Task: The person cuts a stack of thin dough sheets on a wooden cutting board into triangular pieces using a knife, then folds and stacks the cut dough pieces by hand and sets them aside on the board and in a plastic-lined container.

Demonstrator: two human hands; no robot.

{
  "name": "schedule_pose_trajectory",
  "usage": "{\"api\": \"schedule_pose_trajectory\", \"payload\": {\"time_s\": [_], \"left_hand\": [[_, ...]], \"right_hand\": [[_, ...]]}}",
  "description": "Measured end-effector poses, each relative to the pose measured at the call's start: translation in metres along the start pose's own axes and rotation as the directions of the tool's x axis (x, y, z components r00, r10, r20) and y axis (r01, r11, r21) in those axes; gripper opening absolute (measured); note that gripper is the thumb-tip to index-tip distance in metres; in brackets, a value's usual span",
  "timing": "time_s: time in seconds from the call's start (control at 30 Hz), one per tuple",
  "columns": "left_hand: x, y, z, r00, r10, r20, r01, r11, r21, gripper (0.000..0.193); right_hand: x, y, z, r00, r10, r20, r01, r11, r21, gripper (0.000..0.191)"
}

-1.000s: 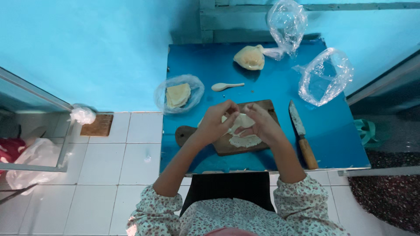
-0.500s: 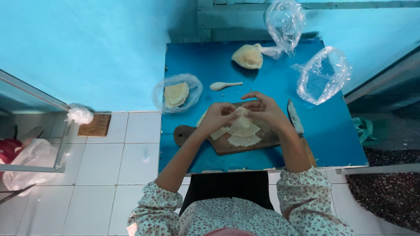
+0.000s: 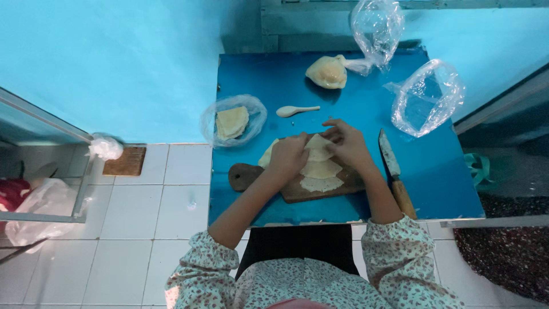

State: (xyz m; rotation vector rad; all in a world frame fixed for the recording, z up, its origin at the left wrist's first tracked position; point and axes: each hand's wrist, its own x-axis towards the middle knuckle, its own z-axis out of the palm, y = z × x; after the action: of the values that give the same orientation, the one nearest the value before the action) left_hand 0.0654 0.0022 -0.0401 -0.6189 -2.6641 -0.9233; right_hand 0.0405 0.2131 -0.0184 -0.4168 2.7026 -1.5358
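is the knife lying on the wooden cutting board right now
No, the knife lies on the blue table to the right of the wooden cutting board, beside the right hand.

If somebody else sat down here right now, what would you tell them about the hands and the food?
Left hand: resting on the pale dough pieces, fingers curled; nothing clearly gripped.
Right hand: fingertips on the top dough piece.
Dough pieces lie in a row on the wooden board on the blue table.
Knife lies right of the board, untouched. White spoon, bagged dough and a tied bag of filling sit behind.
Done: pieces laid out. Left: none looks filled yet.
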Motion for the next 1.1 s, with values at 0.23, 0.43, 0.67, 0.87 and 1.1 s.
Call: {"api": "schedule_pose_trajectory", "payload": {"time_s": [0.23, 0.43, 0.67, 0.87, 1.1], "left_hand": [[-0.006, 0.008, -0.012, 1.0, -0.015, 0.026, 0.016, 0.998, -0.065, 0.03], [-0.008, 0.011, -0.015, 0.999, 0.039, -0.019, -0.04, 0.994, -0.1, 0.034], [-0.023, 0.017, -0.036, 0.999, 0.023, -0.035, -0.021, 0.997, 0.075, 0.033], [-0.066, 0.015, -0.068, 0.99, 0.142, -0.018, -0.141, 0.99, 0.017, 0.028], [-0.071, 0.008, -0.074, 0.99, 0.139, 0.02, -0.14, 0.989, 0.057, 0.01]], "right_hand": [[-0.003, 0.003, 0.0, 1.0, -0.028, -0.013, 0.027, 0.999, -0.038, 0.057], [-0.004, 0.003, 0.0, 1.0, -0.007, -0.015, 0.007, 0.999, -0.039, 0.054], [-0.013, -0.006, -0.005, 0.954, -0.242, -0.176, 0.197, 0.951, -0.237, 0.04], [-0.015, -0.006, -0.01, 0.937, -0.083, -0.339, 0.086, 0.996, -0.006, 0.02], [-0.015, 0.0, -0.013, 0.943, -0.087, -0.321, 0.076, 0.996, -0.047, 0.016]]}}
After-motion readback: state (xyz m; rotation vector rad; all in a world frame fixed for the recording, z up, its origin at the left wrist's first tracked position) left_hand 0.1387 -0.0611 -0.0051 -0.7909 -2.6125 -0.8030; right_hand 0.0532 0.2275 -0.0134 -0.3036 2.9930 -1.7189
